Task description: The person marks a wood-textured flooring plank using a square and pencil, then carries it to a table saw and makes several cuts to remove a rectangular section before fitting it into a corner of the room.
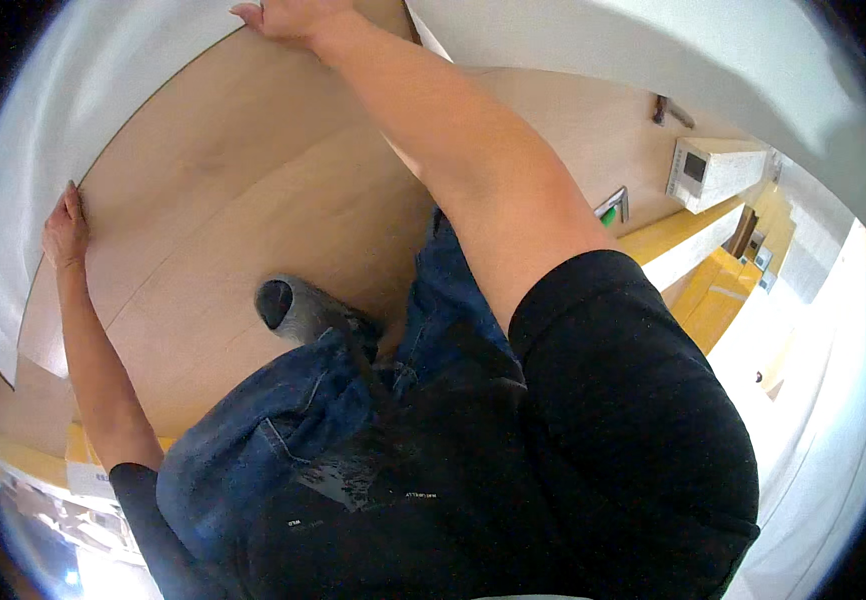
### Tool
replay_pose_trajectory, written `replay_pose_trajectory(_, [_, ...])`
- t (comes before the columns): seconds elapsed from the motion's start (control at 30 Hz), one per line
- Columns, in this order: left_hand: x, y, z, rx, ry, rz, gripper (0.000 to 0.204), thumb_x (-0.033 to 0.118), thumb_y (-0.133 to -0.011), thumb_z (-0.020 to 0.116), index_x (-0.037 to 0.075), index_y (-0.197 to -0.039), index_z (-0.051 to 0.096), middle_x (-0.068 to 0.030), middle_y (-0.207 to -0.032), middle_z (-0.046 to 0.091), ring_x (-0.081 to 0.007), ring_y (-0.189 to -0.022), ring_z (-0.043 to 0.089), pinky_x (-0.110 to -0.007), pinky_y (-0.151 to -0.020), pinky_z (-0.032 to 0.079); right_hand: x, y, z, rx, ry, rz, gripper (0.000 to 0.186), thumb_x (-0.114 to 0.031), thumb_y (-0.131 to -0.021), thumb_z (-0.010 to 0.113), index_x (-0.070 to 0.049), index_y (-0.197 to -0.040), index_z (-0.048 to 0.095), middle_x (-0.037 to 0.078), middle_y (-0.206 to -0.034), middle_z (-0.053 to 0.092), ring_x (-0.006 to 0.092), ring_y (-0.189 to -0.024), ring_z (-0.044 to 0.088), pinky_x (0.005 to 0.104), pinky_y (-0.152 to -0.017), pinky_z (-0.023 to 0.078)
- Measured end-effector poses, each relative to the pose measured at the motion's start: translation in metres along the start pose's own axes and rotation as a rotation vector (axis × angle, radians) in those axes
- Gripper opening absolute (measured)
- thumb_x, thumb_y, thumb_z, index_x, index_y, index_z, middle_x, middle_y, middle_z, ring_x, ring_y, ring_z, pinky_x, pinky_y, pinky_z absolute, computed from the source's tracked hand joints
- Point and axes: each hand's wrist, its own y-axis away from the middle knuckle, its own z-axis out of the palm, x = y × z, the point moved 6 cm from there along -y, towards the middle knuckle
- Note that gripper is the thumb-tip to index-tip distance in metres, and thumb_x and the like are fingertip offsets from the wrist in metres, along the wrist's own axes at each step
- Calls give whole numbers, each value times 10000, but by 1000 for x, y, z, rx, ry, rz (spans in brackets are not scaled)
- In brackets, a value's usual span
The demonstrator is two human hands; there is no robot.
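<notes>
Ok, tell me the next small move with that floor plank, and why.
Probably press the plank down flat and snug it against the laid boards. The left hand grips its one end by the white wall, the right hand its other end, and the foot rests on the laid floor, so both ends look set for seating.

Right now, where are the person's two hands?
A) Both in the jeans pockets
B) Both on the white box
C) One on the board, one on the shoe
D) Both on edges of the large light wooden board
D: the left hand grips the wooden board at its left edge, and the right hand rests on its far edge.
</notes>
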Motion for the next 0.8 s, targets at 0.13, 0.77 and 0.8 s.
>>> replay_pose_trajectory(0.13, [-16,3,8,-36,-10,-59,684,666,-1035,262,198,-1269,703,-193,-1176,709,-409,-1106,666,-515,-938,510,-8,0,0,-16,-22,15,640,-529,-1040,421,-44,-837,786,180,-872,741,363,-846,708,485,-748,556])
replay_pose_trajectory(0.77, [78,27,-10,-108,235,-230,549,510,-1097,322,167,-1361,660,-81,-1339,668,-261,-1270,601,-432,-1102,468,36,4,59,-22,306,-70,554,-433,-1094,301,-80,-1328,659,149,-1302,677,334,-1219,620,479,-1049,472])
replay_pose_trajectory(0.8, [57,27,0,-74,64,-95,557,506,-1101,312,155,-1321,685,-61,-1317,678,-264,-1257,607,-436,-1114,457,5,-13,48,-251,143,113,577,-438,-1098,289,-60,-1324,661,170,-1299,677,365,-1215,617,481,-1038,479])
